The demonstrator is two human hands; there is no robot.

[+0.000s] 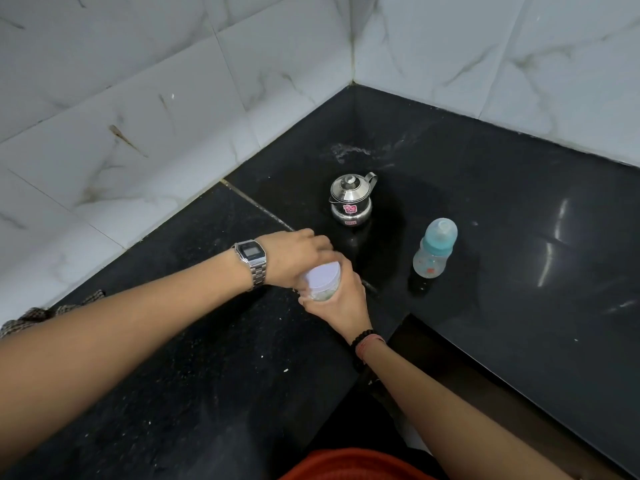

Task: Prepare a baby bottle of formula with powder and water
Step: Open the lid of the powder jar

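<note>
Both hands meet on the upright powder jar (320, 280): right hand (341, 296) wraps its body, left hand (298, 256) curls over the white lid. Beyond it, the baby bottle (434, 252) stands teat-up near the steel kettle (351, 200).

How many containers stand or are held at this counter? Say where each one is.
3. The steel pot stands near the corner, the baby bottle to its right, and the jar is gripped by both hands at the front. None seems hidden.
</note>
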